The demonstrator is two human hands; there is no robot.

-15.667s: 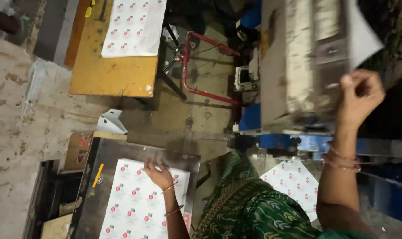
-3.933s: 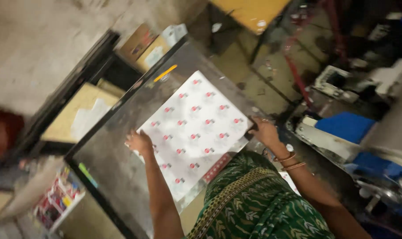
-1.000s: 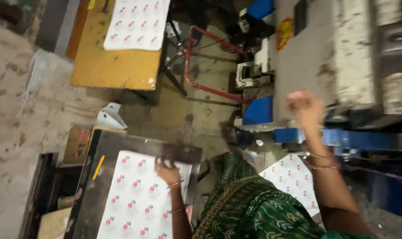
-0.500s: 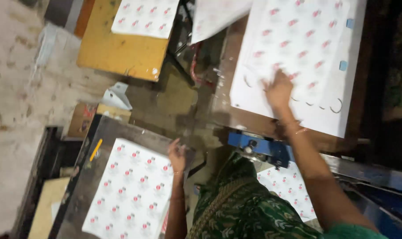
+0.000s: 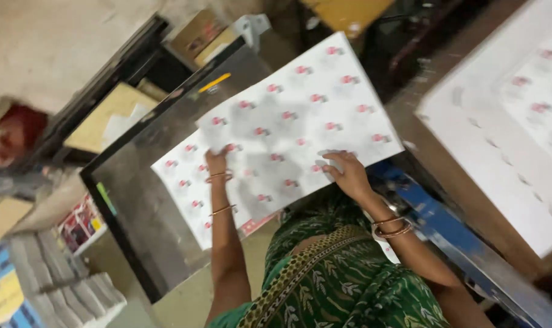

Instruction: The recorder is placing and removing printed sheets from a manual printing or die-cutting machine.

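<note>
Over the grey metal worktop (image 5: 143,182) we carry a white printed sheet (image 5: 300,115), our left hand (image 5: 217,163) pinching its near-left edge, our right hand (image 5: 346,174) gripping its near-right edge, its length running between both.

Single view: head-worn camera, looking steeply down over wearer's chest and arms. Frame rolled, so metal table (image 5: 142,200) runs diagonally from lower left toward upper centre. Close range: left hand (image 5: 217,163) and right hand (image 5: 347,173) at frame centre on printed sheet (image 5: 300,121). Green garment (image 5: 343,285) fills bottom centre. Press bed (image 5: 501,140) at right edge, floor upper left. No second view, no overlap.
</note>
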